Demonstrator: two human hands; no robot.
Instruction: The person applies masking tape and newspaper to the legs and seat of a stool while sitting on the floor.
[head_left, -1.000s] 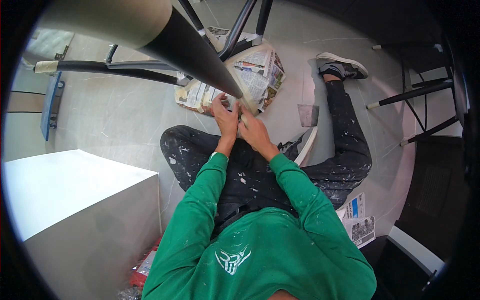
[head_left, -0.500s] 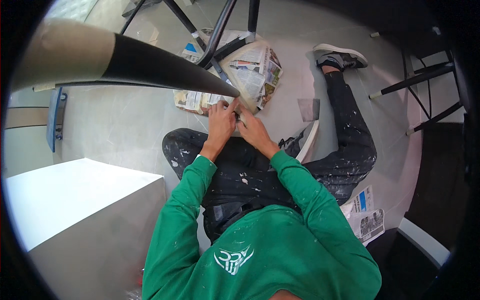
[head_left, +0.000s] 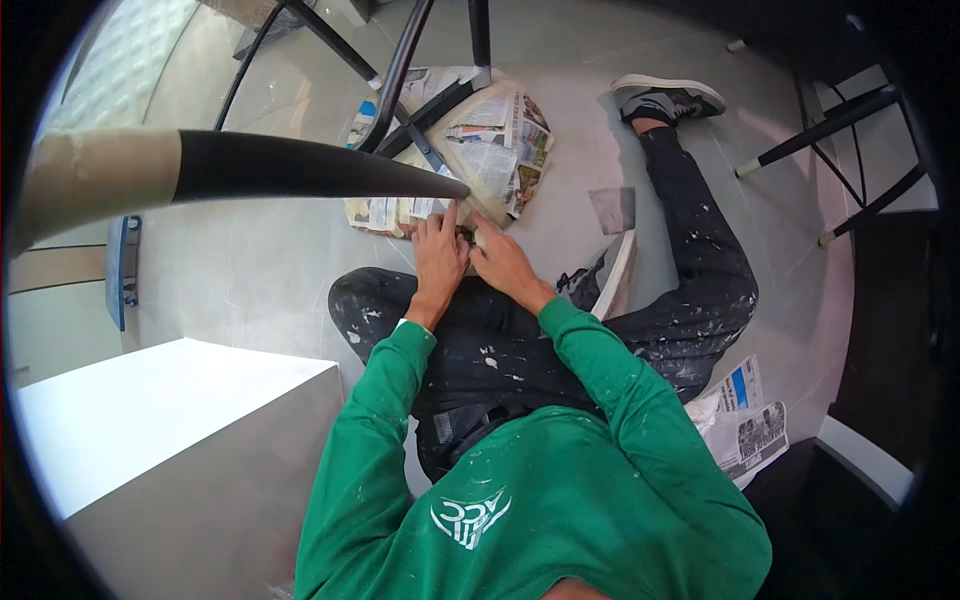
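Note:
An upturned chair has its seat [head_left: 515, 125] wrapped in newspaper and pale masking tape. My left hand [head_left: 438, 258] lies against the near edge of that wrapping, its fingers stretched forward and the index fingertip close under the end of a black chair leg [head_left: 320, 170]. Beside it my right hand [head_left: 503, 262] is closed at the same edge, its fingers bent toward the left hand. Anything small between its fingertips is hidden. The leg's near end is covered in beige tape [head_left: 110, 178].
A white-topped box-shaped block [head_left: 190, 380] stands at my left. Newspaper sheets [head_left: 750, 430] lie by my right hip, and a grey sheet-like square [head_left: 612, 210] lies near my shoe [head_left: 610, 275]. Another chair's dark legs [head_left: 820, 140] stand at the right. A blue object [head_left: 118, 272] stands far left.
My view has shifted slightly, so the chair leg appears lower and more level on the left. Both hands remain at the near edge of the wrapped seat, with slight finger movement.

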